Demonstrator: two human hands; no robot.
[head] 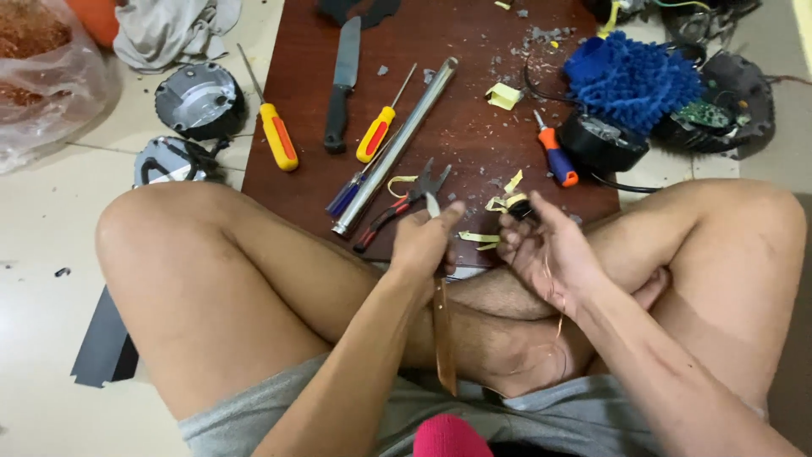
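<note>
- Nearest the camera, one left hand (425, 244) is clenched around a brown-handled blade (441, 326), handle running down toward the lap, tip poking up past the thumb.
- One right hand (545, 250), fingers loosely curled, pinches a small black part (519, 208) with yellow tape scraps, just over the near edge of the dark wooden board (461, 135); thin copper wire (556, 317) trails down from the palm.
- One pair of red-handled pliers (397, 206) lies at the near edge, beside one long metal tube (395, 145) (it slants toward the far edge).
- Four screwdrivers: two yellow-handled (277, 135) (376, 134), one blue (347, 194), one orange-and-blue (557, 159) near the right edge.
- One black-handled knife (342, 85) lies toward the far edge.
- One blue fluffy mitt (630, 80) sits off the far right corner.
</note>
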